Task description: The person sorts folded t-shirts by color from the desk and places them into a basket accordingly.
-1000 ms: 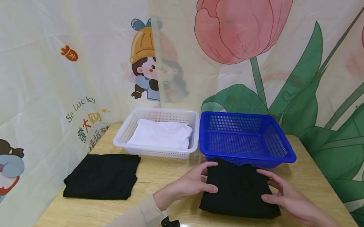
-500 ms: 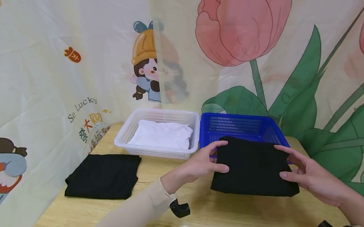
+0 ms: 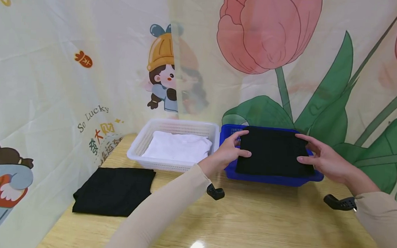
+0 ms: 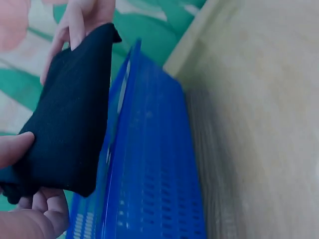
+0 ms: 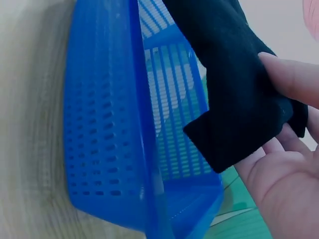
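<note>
A folded black garment is held level over the blue basket, covering most of its opening in the head view. My left hand grips its left edge, thumb on top and fingers beneath, as the left wrist view shows. At the opposite edge my right hand pinches the cloth the same way. In the right wrist view the garment hangs above the basket rim, apart from it, with one corner flap drooping.
A white basket with a folded white garment in it stands left of the blue one. Another folded black garment lies on the wooden table at the left, partly behind my left sleeve. A printed curtain hangs behind.
Both hands have lifted the folded black garment off the table in front of the blue basket and carried it forward over the basket. The other black garment and the white basket stay put.
</note>
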`<state>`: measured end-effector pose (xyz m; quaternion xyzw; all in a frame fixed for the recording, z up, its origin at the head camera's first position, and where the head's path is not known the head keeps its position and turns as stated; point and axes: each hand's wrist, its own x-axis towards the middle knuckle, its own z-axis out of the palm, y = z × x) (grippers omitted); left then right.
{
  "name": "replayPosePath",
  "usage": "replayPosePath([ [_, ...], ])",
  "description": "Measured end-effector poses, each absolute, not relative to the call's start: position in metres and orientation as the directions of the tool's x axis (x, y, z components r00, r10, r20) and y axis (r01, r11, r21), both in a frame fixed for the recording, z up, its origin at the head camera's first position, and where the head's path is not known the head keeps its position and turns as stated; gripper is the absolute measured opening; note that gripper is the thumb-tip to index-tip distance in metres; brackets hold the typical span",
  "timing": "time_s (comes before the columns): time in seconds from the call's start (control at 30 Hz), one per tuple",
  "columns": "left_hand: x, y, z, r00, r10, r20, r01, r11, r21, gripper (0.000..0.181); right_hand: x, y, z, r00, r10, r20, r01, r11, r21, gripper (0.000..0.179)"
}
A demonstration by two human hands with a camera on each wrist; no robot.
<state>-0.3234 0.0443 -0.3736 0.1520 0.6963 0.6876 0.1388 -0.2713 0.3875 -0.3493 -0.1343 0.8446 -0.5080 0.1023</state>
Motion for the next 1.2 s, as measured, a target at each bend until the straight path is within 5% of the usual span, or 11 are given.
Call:
replayPosePath([
  [0.47,-0.357,0.071,-0.401,-0.972,0.234,0.025,0.042,0.069,0.997,0.081,-0.313,0.387,-0.387,-0.954,-0.295,-0.058,-0.077,0.424,-0.902,0.091],
  [1.2,-0.374,0.086,-0.423,-0.978,0.095,-0.188,-0.163,0.225,0.961,0.084,-0.340,0.379,-0.419,-0.956,-0.274,-0.106,-0.053,0.517,-0.855,0.093],
])
